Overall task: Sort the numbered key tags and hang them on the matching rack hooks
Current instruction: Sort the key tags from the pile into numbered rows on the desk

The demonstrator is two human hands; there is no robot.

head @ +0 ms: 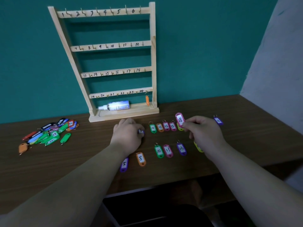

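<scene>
a dark wood table (246,145) meets a teal wall (196,63). the rack (153,63) stands against it with four rails (111,46), one orange tag (147,100) on hook 24 (146,92) and one bottle (116,105) in its base. left of the rack lies a pile (47,135) of tags. before the rack, six tags make the front row (158,151). the right hand (203,131) pinches tag 18 (180,120), and the left hand (127,136) curls round a purple tag (141,131).

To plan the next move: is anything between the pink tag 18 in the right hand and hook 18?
Nothing visible. The right hand pinches tag 18; hook 18 is bare, and the orange tag hangs lower, on hook 24.
</scene>
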